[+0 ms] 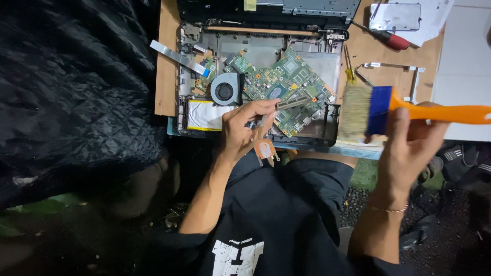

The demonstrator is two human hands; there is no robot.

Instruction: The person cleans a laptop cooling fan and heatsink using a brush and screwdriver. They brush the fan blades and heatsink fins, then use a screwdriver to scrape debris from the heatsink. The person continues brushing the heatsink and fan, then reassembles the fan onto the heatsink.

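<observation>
Already, with the laptop (255, 87) opened, your left hand (240, 130) pinched the heatsink (286, 105) while your right hand (409, 145) gripped the brush (388, 110), dusting unfinished.

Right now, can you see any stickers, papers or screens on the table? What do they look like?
Yellow sticky note: top edge of the open laptop, small square.
White label: on the flat battery pack at the laptop's lower left, rectangular, yellow-edged.
White paper sheets: top right corner, under a shiny grey rectangular plate.
No lit screen shows.

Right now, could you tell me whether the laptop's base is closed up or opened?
Opened: the laptop base has no cover, leaving the green circuit board and round fan exposed.
</observation>
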